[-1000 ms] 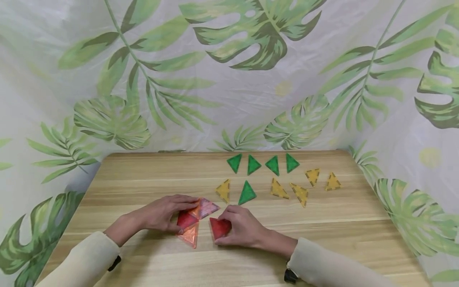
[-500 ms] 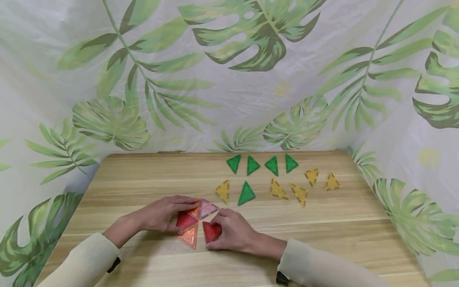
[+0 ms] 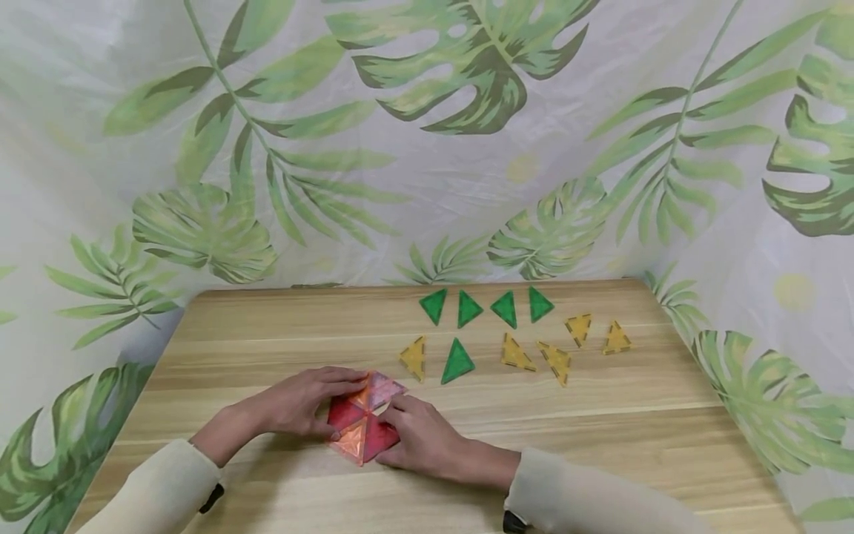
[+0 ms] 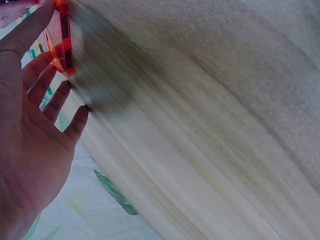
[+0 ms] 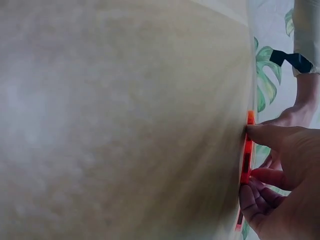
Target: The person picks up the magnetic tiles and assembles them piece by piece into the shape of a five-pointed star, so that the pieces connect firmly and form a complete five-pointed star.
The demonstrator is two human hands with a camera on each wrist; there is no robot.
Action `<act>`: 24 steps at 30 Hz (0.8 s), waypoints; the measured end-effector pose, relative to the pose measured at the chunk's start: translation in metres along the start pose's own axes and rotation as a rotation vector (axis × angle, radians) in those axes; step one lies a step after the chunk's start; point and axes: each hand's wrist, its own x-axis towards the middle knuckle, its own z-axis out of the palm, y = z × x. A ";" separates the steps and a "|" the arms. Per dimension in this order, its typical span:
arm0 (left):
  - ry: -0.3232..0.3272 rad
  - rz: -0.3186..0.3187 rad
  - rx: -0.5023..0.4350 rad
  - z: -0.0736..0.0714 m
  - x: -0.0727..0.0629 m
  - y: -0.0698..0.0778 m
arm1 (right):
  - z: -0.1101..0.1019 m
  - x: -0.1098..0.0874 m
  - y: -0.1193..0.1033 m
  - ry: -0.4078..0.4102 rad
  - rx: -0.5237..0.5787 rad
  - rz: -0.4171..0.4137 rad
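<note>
Translucent triangle magnetic tiles lie joined in a fan at the front middle of the table in the head view. From the top round they are a pink tile (image 3: 387,389), an orange tile (image 3: 362,397), a red tile (image 3: 343,412), and a lower orange tile (image 3: 350,442). My left hand (image 3: 298,400) holds the fan's left side between thumb and fingers. A second red tile (image 3: 379,439) meets the lower orange tile's right edge, pinched by my right hand (image 3: 427,441). A gap shows between it and the pink tile. The right wrist view shows thumb and fingertips on a red tile edge (image 5: 246,157).
Several green triangle tiles (image 3: 503,308) stand in a row near the back edge of the wooden table (image 3: 253,326). Another green tile (image 3: 457,361) and several yellow triangle tiles (image 3: 517,352) lie in front of them. A leaf-patterned cloth (image 3: 427,185) hangs behind.
My right hand has moved left with the red tile, bringing it from apart to against the lower orange tile. The left hand has stayed in place on the fan.
</note>
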 end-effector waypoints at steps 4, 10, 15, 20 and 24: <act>0.010 -0.006 0.008 0.001 -0.002 0.001 | -0.003 0.002 0.004 -0.024 0.034 0.006; 0.013 -0.040 0.001 0.002 -0.005 0.004 | -0.009 0.000 0.016 -0.031 0.066 0.018; 0.031 -0.072 0.006 0.001 -0.010 0.007 | -0.010 0.000 0.023 -0.020 0.081 0.000; 0.075 -0.075 0.019 0.002 -0.020 0.008 | -0.008 0.007 0.025 -0.042 0.064 -0.014; 0.113 -0.073 0.033 0.002 -0.031 0.006 | -0.007 0.017 0.021 -0.105 0.048 -0.014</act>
